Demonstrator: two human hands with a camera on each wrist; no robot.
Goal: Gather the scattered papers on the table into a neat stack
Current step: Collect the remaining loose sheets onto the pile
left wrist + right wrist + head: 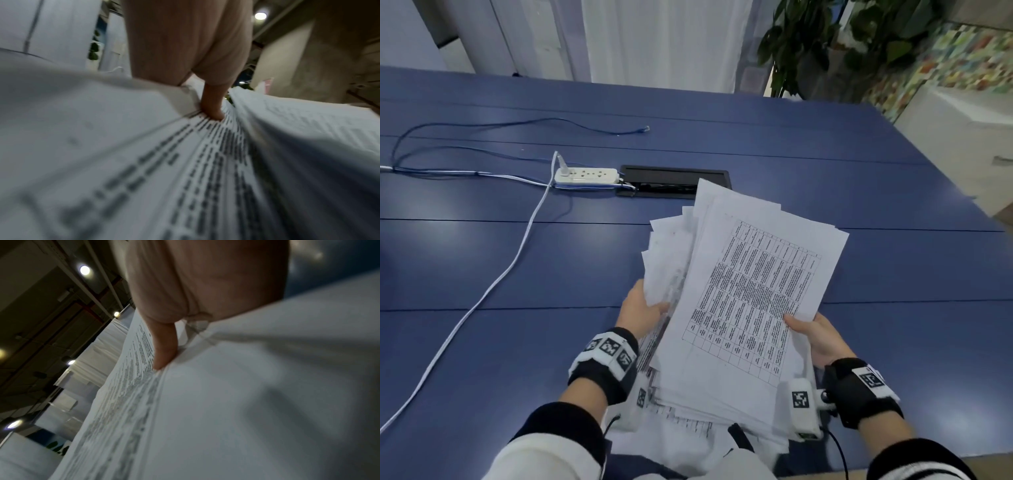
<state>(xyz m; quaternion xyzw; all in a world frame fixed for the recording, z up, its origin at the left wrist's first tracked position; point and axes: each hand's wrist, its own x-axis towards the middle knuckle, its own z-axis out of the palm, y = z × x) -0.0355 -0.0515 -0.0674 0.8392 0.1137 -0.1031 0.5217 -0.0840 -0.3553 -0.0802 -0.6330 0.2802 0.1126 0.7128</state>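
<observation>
1. Two hands on it: my left hand (642, 310) pinches the left edge of the papers (739, 294), my right hand (818, 337) pinches the right edge, and the bundle is lifted off the tabletop (500, 274), on the near side of the power strip (586, 175).
2. I judge the sheets light, floppy and slippery; they are fanned unevenly, so I'd grip both long edges.
3. Head view shows that fan; wrist views show only thumbs (211, 104) on print.
</observation>
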